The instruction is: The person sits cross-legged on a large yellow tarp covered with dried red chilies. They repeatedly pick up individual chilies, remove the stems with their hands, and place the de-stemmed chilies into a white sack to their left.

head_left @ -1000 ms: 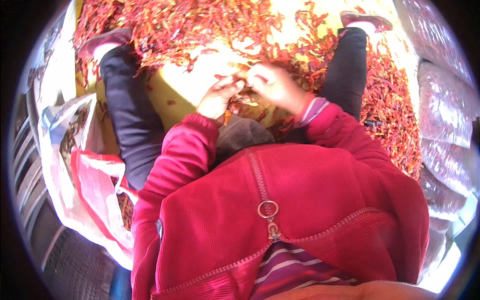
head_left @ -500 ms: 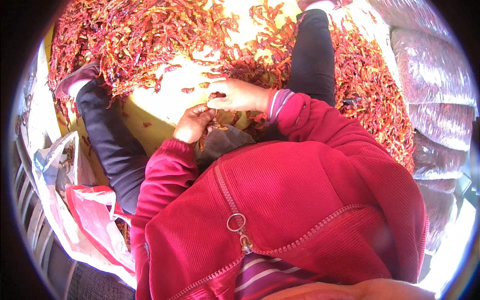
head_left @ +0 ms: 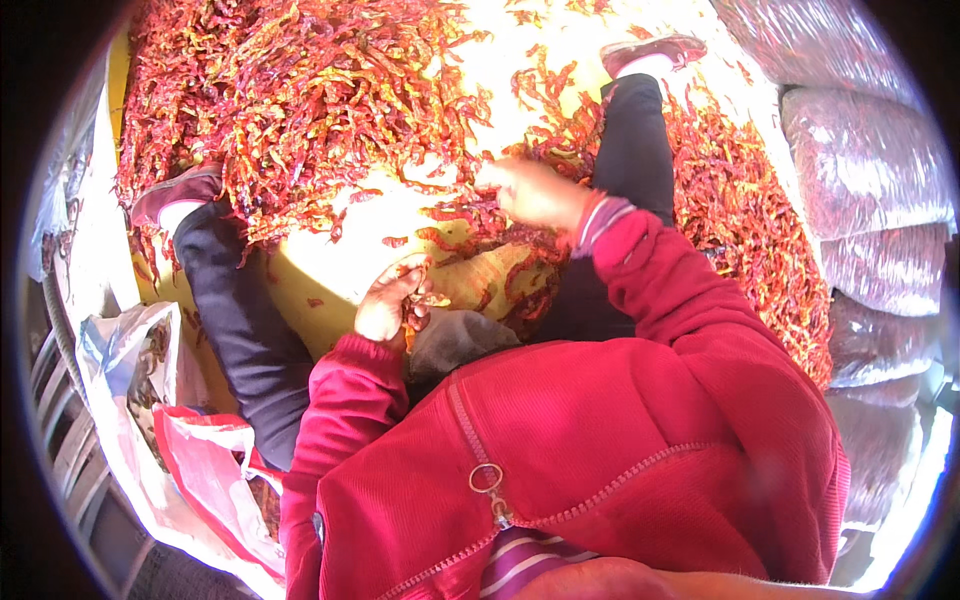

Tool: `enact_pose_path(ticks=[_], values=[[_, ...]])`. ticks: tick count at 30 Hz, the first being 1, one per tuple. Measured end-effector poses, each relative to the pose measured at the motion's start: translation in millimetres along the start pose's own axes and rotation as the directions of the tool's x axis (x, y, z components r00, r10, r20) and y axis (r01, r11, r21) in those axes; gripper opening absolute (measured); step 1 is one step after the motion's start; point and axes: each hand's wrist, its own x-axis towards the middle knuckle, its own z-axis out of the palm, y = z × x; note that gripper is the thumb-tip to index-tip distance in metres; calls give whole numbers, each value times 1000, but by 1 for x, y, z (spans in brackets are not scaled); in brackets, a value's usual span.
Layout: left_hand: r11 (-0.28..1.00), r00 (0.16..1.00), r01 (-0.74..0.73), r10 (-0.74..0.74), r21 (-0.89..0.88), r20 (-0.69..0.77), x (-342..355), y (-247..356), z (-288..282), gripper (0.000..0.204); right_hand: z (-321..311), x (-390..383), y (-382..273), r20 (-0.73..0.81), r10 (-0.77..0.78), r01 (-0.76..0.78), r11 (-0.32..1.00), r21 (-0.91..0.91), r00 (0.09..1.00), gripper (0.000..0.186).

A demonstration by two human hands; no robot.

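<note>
My left hand [head_left: 388,300], low in front of me, is closed on dried chilli pieces [head_left: 420,300], some of which dangle below the fingers. Up and to its right, my right hand [head_left: 525,192] is smeared by motion at the loose red dried chillies [head_left: 460,215]; whether its fingers grip any is unclear. These chillies lie on a yellow sheet [head_left: 340,270] between my legs, with a big heap [head_left: 280,90] beyond and more along the right. A dark grey cloth [head_left: 450,345] sits at my lap, just below my hands.
My dark-trousered left leg [head_left: 240,330] and right leg [head_left: 635,150] are spread either side. At the left stands an open white-and-red plastic bag [head_left: 210,460] with dark matter inside. Stuffed clear plastic sacks [head_left: 865,160] line the right side, beside the chillies.
My hands, together half a second ago, have come apart: the right has moved up and right into the chillies, while the left stays low, still holding pieces. The view has shifted too.
</note>
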Motion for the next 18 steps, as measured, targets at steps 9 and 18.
enact_pose_path(ticks=[9, 18], values=[[1000, 1000, 22, -22, 6, 3, 6, 12, -14, 16, -14, 95, 104, -251, 173, -263, 884, -387, 952, 40], [998, 993, -40, 34, 51, 113, 6, 15, -12, 19, -26, 72, 113, -280, 274, -326, 932, -159, 920, 36]])
